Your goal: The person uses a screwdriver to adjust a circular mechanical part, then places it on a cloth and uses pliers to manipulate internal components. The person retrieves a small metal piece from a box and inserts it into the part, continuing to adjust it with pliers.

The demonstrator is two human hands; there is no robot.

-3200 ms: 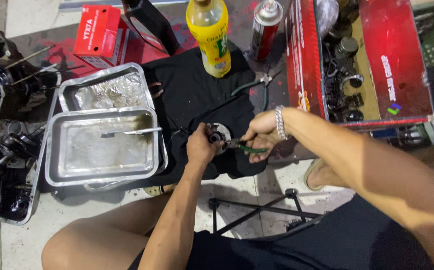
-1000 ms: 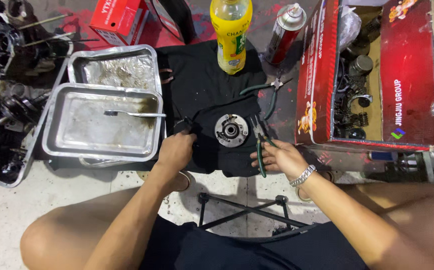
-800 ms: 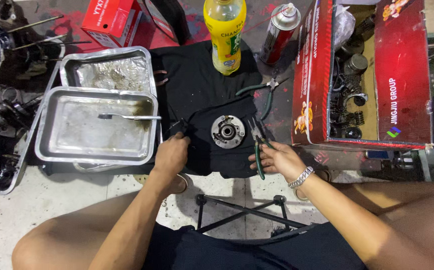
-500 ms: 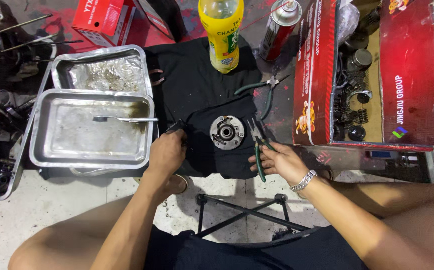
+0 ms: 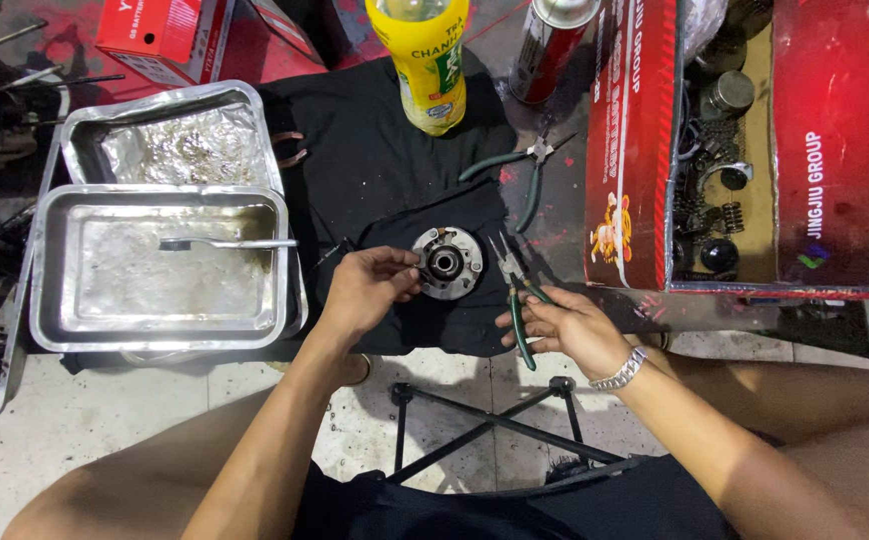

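Trays (image 5: 160,335) of shiny metal sit left of a black cloth (image 5: 385,160). Left hand (image 5: 365,290) pinches the round metal hub (image 5: 448,263) lying on the cloth. Right hand (image 5: 565,325) grips green-handled pliers (image 5: 517,300) just beside it.

Red carton (image 5: 835,150) right; red box (image 5: 160,35) top-left, perhaps cardboard

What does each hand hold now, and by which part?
The right hand holds green-handled pliers by the handles, tips pointing away. The left hand touches the round metal hub at its left edge with the fingertips; a full grip cannot be told.
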